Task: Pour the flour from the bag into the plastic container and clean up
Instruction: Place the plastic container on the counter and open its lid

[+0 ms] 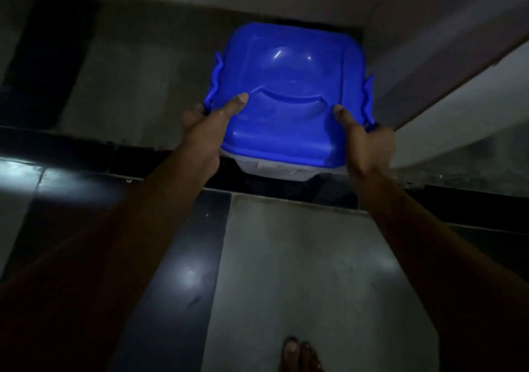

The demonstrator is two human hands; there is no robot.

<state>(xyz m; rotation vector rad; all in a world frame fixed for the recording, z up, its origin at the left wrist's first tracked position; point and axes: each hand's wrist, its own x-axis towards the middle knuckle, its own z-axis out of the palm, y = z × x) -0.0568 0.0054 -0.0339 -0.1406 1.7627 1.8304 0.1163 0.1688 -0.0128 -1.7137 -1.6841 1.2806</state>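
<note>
A square plastic container (274, 171) with a clear body and a closed blue lid (289, 91) fills the middle of the dim view. My left hand (206, 131) grips its left side, thumb lying on the lid, fingers hidden beneath. My right hand (363, 139) grips the right side the same way, thumb on the lid's near corner. Blue latches (367, 96) stick out on both sides. The container is held in front of a dark gap under a ledge. No flour bag is in view.
A pale cabinet or counter edge (446, 65) slants across the upper right, close to the container's right side. A dark low step (86, 154) runs across the scene. Glossy black and grey floor tiles (300, 271) lie below. A bare foot (300, 356) shows at the bottom.
</note>
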